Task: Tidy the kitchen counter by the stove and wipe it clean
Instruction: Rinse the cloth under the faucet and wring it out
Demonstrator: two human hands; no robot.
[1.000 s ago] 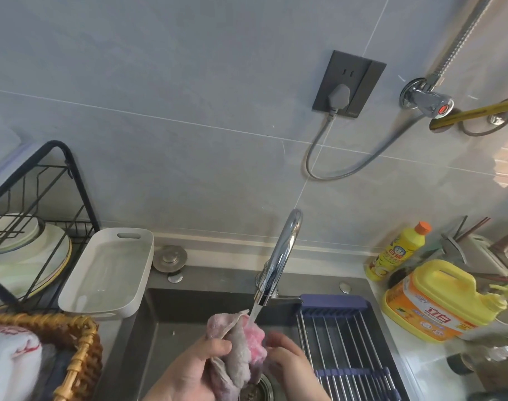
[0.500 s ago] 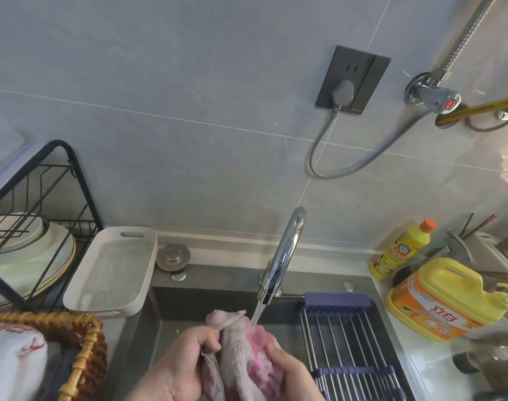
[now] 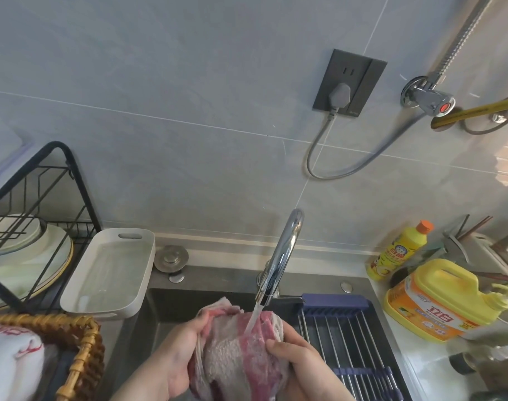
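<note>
A home kitchen: a dark sink (image 3: 160, 308) with a running chrome tap (image 3: 281, 256) sits under a grey tiled wall (image 3: 160, 111) with a socket (image 3: 348, 82). A wire rack (image 3: 73, 180) at the left holds plates (image 3: 53, 256). A detergent jug (image 3: 437, 302) and bottle (image 3: 397, 250) stand on the counter (image 3: 420, 366).

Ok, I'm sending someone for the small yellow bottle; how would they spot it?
Find the sink; right of it stand two yellow containers. The small yellow bottle is nearest the wall, behind the handled jug: slim, with an orange cap.
</note>
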